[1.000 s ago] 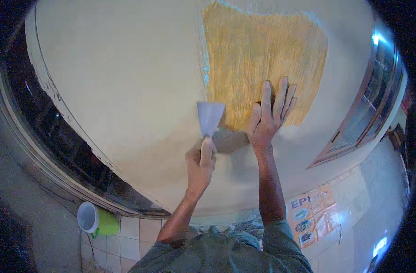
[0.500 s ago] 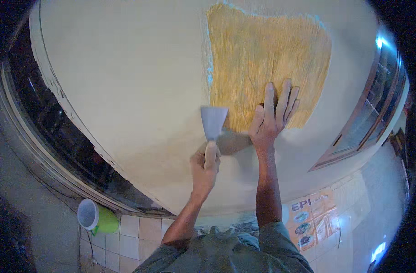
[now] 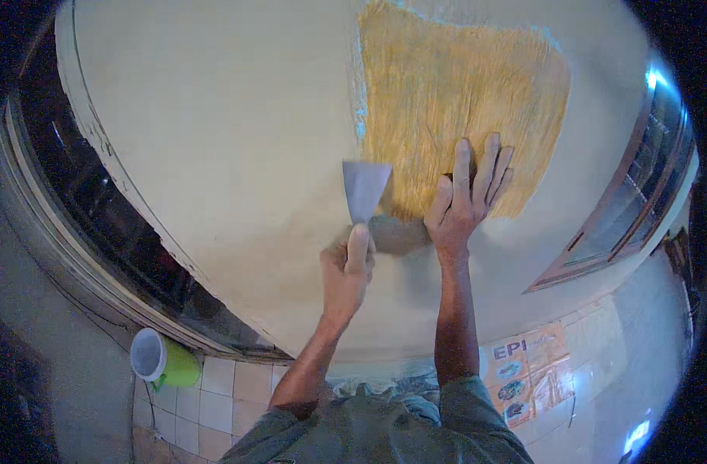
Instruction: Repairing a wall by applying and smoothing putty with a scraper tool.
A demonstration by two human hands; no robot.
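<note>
My left hand (image 3: 347, 267) is closed round the handle of a putty knife (image 3: 365, 188), thumb along it toward the blade. The wide grey blade points up the wall and lies at the left edge of a yellow-brown bared patch (image 3: 466, 85). Around that patch the wall (image 3: 214, 139) is cream coloured, with bits of light blue along the patch's left and top edges. My right hand (image 3: 466, 197) rests with fingers spread on the lower right part of the patch. Whether anything lies under its palm is hidden.
A window (image 3: 628, 185) with a brown frame is at the right, and a dark opening (image 3: 129, 209) curves along the left. On the tiled floor (image 3: 214, 394) stands a green and white bucket (image 3: 168, 359). An orange printed sheet (image 3: 531, 371) lies at the lower right.
My left hand has pushed the putty knife a little upward along the patch's left edge. My right hand has stayed in nearly the same spot on the patch.
</note>
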